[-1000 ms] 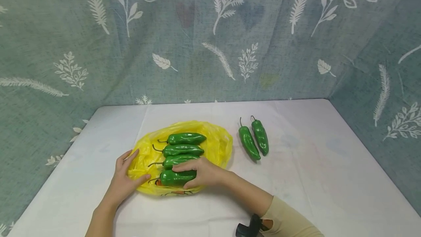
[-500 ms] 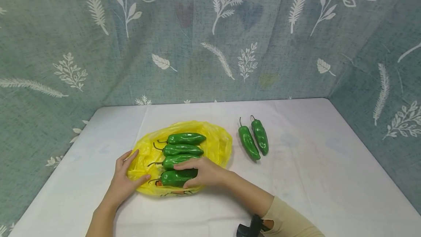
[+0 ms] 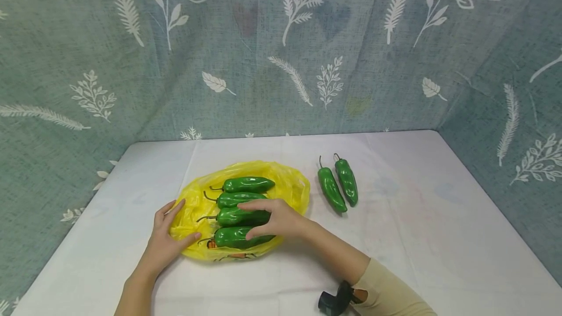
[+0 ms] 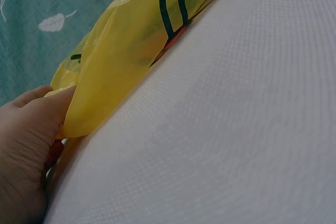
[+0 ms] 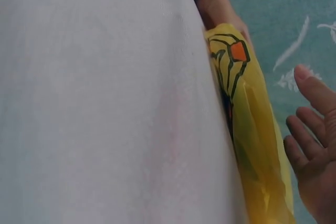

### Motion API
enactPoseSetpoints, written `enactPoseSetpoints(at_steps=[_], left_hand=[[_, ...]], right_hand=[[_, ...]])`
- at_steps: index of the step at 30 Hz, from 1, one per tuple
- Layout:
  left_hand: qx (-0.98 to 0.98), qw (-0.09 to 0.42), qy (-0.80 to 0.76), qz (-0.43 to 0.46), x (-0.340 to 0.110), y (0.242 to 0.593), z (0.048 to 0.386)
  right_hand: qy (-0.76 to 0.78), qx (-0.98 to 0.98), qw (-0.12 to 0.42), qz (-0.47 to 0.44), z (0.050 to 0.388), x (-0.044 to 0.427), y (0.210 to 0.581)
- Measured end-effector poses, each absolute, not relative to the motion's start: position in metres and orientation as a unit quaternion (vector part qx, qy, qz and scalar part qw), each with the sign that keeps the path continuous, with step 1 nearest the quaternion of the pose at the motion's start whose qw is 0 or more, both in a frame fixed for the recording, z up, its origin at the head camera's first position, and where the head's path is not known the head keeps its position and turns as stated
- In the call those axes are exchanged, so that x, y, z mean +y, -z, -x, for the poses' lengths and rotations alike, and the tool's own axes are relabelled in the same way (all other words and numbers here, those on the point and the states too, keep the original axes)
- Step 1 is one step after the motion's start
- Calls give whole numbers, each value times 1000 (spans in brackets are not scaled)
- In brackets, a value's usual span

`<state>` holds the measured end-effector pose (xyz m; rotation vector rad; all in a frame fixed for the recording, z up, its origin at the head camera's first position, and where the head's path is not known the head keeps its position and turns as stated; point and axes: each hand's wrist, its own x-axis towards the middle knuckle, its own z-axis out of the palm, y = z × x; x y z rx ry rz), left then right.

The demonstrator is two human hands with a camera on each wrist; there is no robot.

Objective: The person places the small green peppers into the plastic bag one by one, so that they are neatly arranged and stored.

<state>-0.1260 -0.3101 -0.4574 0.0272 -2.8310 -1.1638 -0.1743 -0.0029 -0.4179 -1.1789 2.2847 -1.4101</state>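
Several green chili peppers (image 3: 248, 185) lie side by side in an opened yellow plastic bag (image 3: 293, 187), their stems toward the left. My left hand (image 3: 166, 239) holds the bag's left edge, with the thumb over the rim; part of its grip is hidden in the left wrist view by the bag (image 4: 113, 72). Over the two nearest peppers hovers my right hand (image 3: 282, 218), its thumb and fingers spread apart with nothing between them. In the right wrist view that hand (image 5: 317, 150) is above the bag's side, fingers loosely bent.
Two more green peppers (image 3: 332, 190) lie on the white-covered table (image 3: 417, 218), right of the bag. A teal leaf-patterned cloth (image 3: 263, 38) hangs behind and at the sides. A black device (image 3: 335, 299) sits at the right wrist.
My right hand has let go of the nearest pepper and risen slightly up and away from it. That pepper now lies in the bag. My left hand stays where it was.
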Motion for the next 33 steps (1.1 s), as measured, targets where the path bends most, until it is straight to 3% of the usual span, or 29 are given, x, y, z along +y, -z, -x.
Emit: enactPoseSetpoints(at_steps=[28, 33], left_hand=[[-927, 37, 374, -9, -310, 459, 126], [-927, 47, 373, -3, -310, 460, 123]], right_hand=[[535, 776, 87, 323, 189, 49, 404], [534, 782, 63, 317, 190, 62, 403]])
